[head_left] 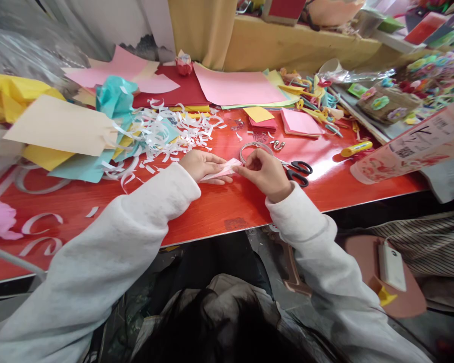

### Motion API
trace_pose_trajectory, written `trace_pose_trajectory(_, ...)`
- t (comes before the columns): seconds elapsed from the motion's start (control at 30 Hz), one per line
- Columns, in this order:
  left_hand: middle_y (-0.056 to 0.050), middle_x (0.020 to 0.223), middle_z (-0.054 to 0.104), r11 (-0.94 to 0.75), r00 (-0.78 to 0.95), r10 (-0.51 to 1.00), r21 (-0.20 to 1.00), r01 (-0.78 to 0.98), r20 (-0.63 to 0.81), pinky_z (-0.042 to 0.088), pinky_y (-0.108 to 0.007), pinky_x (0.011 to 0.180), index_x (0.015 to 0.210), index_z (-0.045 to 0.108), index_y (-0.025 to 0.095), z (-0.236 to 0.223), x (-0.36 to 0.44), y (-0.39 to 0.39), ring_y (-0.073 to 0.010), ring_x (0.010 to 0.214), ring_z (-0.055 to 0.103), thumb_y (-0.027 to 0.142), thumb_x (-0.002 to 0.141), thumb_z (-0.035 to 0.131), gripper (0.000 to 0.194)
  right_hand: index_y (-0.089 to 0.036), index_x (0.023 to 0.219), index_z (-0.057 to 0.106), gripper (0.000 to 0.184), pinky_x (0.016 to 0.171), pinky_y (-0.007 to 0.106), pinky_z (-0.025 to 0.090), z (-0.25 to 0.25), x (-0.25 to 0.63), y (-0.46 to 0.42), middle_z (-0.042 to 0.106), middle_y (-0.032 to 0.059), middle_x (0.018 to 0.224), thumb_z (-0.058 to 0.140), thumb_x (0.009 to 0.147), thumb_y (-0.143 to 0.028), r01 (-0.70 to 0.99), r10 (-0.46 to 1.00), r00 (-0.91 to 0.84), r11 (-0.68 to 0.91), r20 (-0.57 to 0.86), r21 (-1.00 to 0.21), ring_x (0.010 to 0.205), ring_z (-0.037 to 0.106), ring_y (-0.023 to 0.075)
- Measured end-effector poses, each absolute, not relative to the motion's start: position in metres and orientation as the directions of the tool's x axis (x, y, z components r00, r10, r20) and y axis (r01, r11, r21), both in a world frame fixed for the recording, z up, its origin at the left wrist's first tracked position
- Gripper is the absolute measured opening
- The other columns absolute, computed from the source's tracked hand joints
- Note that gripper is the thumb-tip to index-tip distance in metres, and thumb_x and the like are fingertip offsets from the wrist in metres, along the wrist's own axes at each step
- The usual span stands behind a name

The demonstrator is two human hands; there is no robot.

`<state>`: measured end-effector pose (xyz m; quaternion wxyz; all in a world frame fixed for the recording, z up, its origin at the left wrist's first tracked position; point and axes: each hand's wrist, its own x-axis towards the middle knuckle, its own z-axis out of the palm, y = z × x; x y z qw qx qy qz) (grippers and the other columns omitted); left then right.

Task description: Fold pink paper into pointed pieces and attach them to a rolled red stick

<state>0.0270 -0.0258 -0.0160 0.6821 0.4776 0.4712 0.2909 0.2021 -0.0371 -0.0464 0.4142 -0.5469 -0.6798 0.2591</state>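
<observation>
You are holding a small folded pink paper [231, 164] between your 2 hands, above the near part of the red bench [212, 212]. Your left hand [204, 166] is stretching its fingers out along the paper, with fingers showing on both sides of it; you cannot tell from this view whether they are gripping it firmly. Your right hand [265, 172] is pinching the paper's right end between thumb and fingertips.

Just beside your right hand, a pair of scissors [301, 167] is lying with its 2 black handles pointing right. A clear ring [243, 151] is lying just behind that hand, and a small shiny metal piece [278, 145] is resting near it. Farther back, a yellow square [259, 114] is sitting on red squares [264, 126], and a stack of pink squares [301, 122] is lying to their right. Behind these, a large pink sheet [236, 85] is spreading over other sheets.

Beyond your left hand, a heap of white paper strips [162, 133] is covering part of the bench, and a cream sheet [60, 125] is lying to the left of it. On your right, a yellow tube [356, 148] is lying near a tilted pink bottle [408, 146]. Below the bench, a white device [392, 265] is resting on a brown seat [404, 297].
</observation>
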Motion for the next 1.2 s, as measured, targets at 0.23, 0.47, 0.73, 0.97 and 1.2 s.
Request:
trace_pose_trajectory(0.23, -0.006, 0.070, 0.068, 0.327, 0.397, 0.861, 0.944, 0.048, -0.319, 0.055, -0.028, 0.071, 0.085, 0.062, 0.007, -0.015, 0.027, -0.025, -0.0140, 0.064, 0.067, 0.008, 0.076, 0.056, 0.011, -0.018, 0.095, 0.046, 0.045, 0.042, 0.023, 0.037, -0.040, 0.201, -0.039, 0.053, -0.0045, 0.058, 0.067, 0.065, -0.044, 0.212, 0.990, -0.127, 0.088, 0.062, -0.973, 0.047, 0.050, 0.0081)
trace_pose_trajectory(0.47, -0.001, 0.060, 0.065, 0.259, 0.433, 0.862, 0.963, 0.070, -0.263, 0.051, -0.024, 0.054, 0.084, 0.059, 0.009, -0.014, 0.028, -0.025, -0.0125, 0.051, 0.063, 0.005, 0.078, 0.051, 0.010, -0.015, 0.095, 0.050, 0.043, 0.051, 0.024, 0.049, -0.034, 0.202, -0.043, 0.063, -0.0007, 0.066, 0.071, 0.064, -0.036, -0.003, 0.950, -0.312, -0.028, -0.026, -1.000, 0.055, 0.060, 0.0096)
trace_pose_trajectory(0.73, -0.003, 0.070, 0.066, 0.032, 0.382, 0.914, 0.962, 0.270, -0.138, 0.039, -0.020, 0.046, 0.082, 0.061, 0.009, -0.010, 0.028, -0.027, -0.0063, 0.046, 0.052, 0.015, 0.069, 0.067, 0.016, -0.015, 0.092, 0.052, 0.035, 0.058, 0.026, 0.054, -0.035, 0.204, -0.044, 0.064, 0.0014, 0.067, 0.065, 0.070, -0.039, 0.004, 0.953, -0.302, -0.023, -0.023, -1.000, 0.061, 0.064, 0.0119)
trace_pose_trajectory(0.97, -0.002, 0.065, 0.065, 0.054, 0.407, 0.896, 0.952, 0.302, -0.180, 0.042, -0.020, 0.047, 0.079, 0.061, 0.011, -0.011, 0.027, -0.025, -0.0079, 0.047, 0.054, 0.012, 0.069, 0.065, 0.011, -0.014, 0.080, 0.056, 0.029, 0.050, 0.022, 0.051, -0.033, 0.203, -0.044, 0.063, 0.0011, 0.062, 0.067, 0.068, -0.038, 0.072, 0.959, -0.280, -0.018, -0.037, -0.997, 0.052, 0.060, 0.0090)
trace_pose_trajectory(1.2, 0.000, 0.064, 0.058, 0.012, 0.169, 0.985, 0.995, 0.099, -0.029, 0.051, -0.024, 0.055, 0.083, 0.058, 0.011, -0.003, 0.012, -0.013, -0.0085, 0.056, 0.057, 0.011, 0.075, 0.058, 0.009, -0.016, 0.077, 0.048, 0.032, 0.047, 0.020, 0.049, -0.031, 0.205, -0.044, 0.065, 0.0008, 0.062, 0.069, 0.066, -0.037, -0.041, 0.980, -0.195, -0.053, -0.044, -0.998, 0.053, 0.064, 0.0113)
